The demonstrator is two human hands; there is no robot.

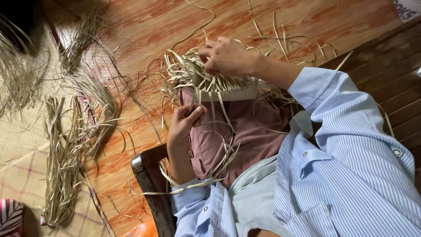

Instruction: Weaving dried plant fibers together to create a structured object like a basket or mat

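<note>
One printed item shows clearly: a white sheet or label [407, 8] at the top right corner, lying on the reddish wood-grain floor [144, 26] and cut off by the edge of the view. It is pale with dark blue lettering, and only a corner of it is seen. At the bottom edge, left of centre, a small orange piece [142, 230] peeks in; whether it is a package cannot be told. No screens or signs appear.
</note>
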